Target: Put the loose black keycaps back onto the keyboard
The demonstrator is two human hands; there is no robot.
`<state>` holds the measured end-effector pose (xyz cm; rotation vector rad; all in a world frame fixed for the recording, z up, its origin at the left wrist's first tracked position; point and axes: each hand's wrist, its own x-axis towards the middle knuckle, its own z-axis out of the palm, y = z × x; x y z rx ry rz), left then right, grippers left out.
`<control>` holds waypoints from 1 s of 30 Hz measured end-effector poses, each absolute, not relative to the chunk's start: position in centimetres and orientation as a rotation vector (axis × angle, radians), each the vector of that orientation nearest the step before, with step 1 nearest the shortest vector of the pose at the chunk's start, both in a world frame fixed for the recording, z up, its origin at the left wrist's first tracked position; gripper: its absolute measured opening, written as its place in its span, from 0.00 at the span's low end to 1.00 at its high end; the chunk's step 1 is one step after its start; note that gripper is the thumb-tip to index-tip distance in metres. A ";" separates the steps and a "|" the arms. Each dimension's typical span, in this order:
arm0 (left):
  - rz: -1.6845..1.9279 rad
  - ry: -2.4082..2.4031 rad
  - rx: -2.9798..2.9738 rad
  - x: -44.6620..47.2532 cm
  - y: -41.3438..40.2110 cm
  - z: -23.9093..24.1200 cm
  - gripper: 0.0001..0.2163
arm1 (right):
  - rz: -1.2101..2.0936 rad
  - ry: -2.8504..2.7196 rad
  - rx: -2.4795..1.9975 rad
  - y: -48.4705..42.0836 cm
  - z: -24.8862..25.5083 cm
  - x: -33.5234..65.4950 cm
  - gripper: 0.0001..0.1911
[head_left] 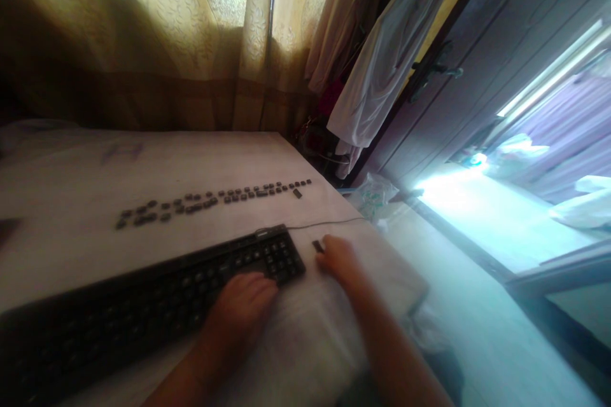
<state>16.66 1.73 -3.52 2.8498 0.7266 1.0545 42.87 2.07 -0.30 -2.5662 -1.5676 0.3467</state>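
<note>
A black keyboard (157, 302) lies at a slant on the pale table, with a gap (255, 267) among its keys left of the number pad. My left hand (245, 302) rests over its near edge, fingers laid on the keys and their tips partly hidden. To the right of the keyboard, my right hand (334, 257) pinches a small dark oblong keycap (318, 246) just above or on the table. Behind the keyboard, several loose black keycaps (233, 197) lie in two uneven rows, and a larger keycap (297, 193) sits apart at their right end.
The keyboard's cable (329, 223) crosses the table (210, 159) to its right edge. Beyond that edge are a plastic bag (375, 194) and the pale floor. A yellowish curtain (181, 44) hangs behind, with clothes (382, 70) beside an open door (449, 70).
</note>
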 end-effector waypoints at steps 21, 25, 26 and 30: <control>0.777 1.057 2.961 19.5 2.3 -3.0 0.23 | 0.745 -0.811 -1.396 5.1 1.0 42.2 0.19; 0.825 1.003 2.999 19.4 2.1 -2.8 0.20 | 0.786 -0.744 -1.257 6.7 0.6 41.1 0.18; 0.835 1.006 3.000 19.4 2.1 -2.8 0.20 | 0.800 -0.736 -1.241 6.9 0.3 40.9 0.17; 0.822 1.019 3.038 19.6 2.1 -2.8 0.21 | 0.851 -0.749 -1.229 6.8 -0.5 40.3 0.16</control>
